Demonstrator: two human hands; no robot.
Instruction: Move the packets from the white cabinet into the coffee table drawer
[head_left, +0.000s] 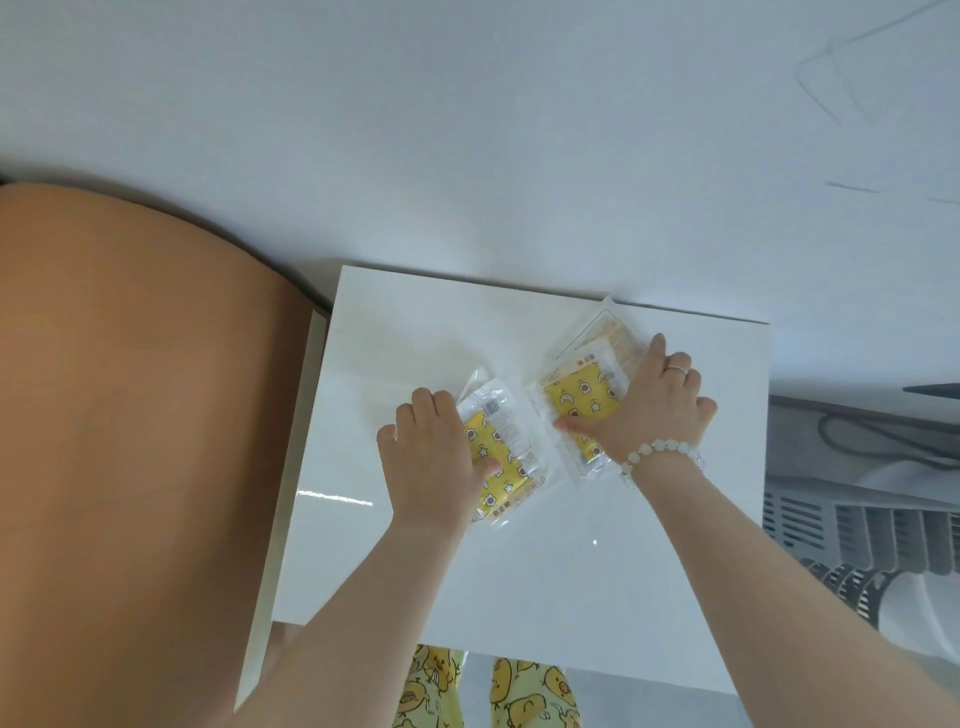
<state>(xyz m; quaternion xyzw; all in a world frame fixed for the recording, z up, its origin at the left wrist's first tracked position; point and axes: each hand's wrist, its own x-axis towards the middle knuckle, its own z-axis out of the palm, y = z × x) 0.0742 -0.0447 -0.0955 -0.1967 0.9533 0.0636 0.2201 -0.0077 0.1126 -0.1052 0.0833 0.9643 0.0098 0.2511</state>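
Observation:
Several clear packets with yellow printed contents lie on the glossy top of the white cabinet (467, 571). My left hand (431, 457) rests on the left packet (501, 457), thumb pressed onto its yellow face and fingers curled over its left edge. My right hand (649, 410) covers the right packet (582, 400), thumb on its front. A further packet (605, 332) lies partly under that one, toward the wall. Both held packets still touch the cabinet top. No coffee table or drawer is in view.
A tan rounded sofa or cushion (130, 415) fills the left side, close against the cabinet. A white wall (467, 130) stands behind. At the right are a grey appliance with vents (857, 525) and a dark cable (883, 441). My legs in yellow patterned trousers (488, 686) show below.

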